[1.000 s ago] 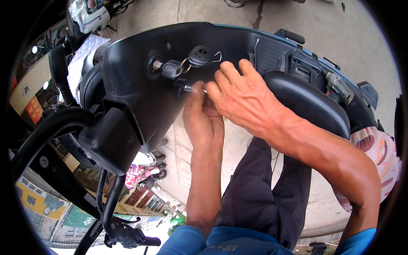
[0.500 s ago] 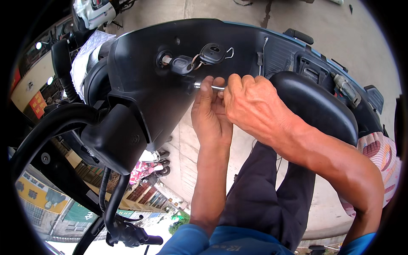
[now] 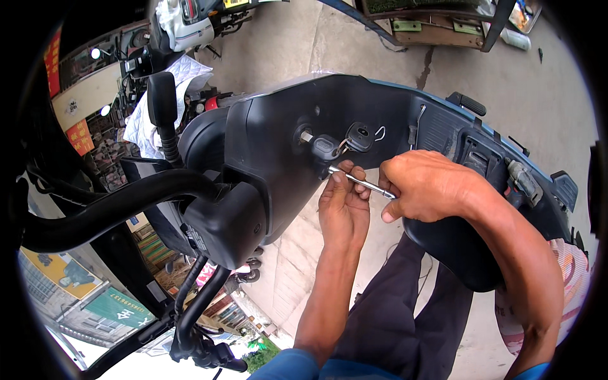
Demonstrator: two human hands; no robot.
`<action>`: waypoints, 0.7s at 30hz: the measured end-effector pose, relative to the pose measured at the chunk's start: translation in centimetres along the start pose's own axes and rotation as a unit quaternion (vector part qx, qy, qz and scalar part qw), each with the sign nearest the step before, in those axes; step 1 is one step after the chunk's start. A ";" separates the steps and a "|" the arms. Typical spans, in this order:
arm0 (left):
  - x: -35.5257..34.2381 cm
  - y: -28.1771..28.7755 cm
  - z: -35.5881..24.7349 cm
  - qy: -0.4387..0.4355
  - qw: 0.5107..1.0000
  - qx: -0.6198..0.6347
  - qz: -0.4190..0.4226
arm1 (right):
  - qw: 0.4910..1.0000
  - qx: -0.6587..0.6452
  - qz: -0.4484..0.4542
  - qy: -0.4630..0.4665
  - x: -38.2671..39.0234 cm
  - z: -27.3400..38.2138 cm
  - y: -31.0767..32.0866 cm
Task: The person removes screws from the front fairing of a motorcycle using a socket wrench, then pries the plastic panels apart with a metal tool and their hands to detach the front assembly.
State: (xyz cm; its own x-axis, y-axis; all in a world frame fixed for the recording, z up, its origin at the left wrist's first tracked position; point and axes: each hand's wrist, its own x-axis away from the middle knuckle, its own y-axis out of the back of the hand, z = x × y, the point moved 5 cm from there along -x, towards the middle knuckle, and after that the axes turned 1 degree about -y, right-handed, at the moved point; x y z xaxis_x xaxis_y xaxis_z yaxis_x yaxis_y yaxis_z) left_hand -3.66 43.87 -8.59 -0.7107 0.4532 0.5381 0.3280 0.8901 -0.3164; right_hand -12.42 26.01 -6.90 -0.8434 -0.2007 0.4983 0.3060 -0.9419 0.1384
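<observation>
A slim silver socket wrench [image 3: 362,181] points at the scooter's black inner panel [image 3: 278,149], its tip close below the key. My left hand [image 3: 345,212] pinches the shaft near that tip, fingers closed. At the other end my right hand [image 3: 437,187] curls round the wrench, thumb hanging lower; its inner fingers are hidden. A key with a black head [image 3: 326,147] sits in the ignition lock [image 3: 305,134]. From its ring hangs a black remote fob [image 3: 360,136] with a wire clip.
The black seat [image 3: 453,253] lies under my right forearm. A cordless drill [image 3: 522,183] and a screwdriver [image 3: 413,134] rest on the footboard [image 3: 437,130]. The handlebar [image 3: 126,212] and mirror [image 3: 161,101] stand at left. Another scooter [image 3: 183,28] and a wooden-based frame [image 3: 437,38] are beyond.
The view has shifted, so the scooter and hands appear lower and further right. My right hand has turned and lowered its thumb, and more of the wrench shaft shows between my hands.
</observation>
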 end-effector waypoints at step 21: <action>0.4 -0.3 -0.3 -0.020 0.999 -0.010 -0.031 | 0.961 0.156 -0.168 0.154 -1.3 -0.1 -3.2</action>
State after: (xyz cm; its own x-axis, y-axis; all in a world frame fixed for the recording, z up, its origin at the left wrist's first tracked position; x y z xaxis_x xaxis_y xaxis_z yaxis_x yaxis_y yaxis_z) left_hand -3.84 43.81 -8.10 -0.7545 0.3950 0.5242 0.2950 0.9175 -0.2668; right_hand -12.36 29.20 -8.08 -0.9938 -0.0151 0.1105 0.0710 -0.8501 0.5218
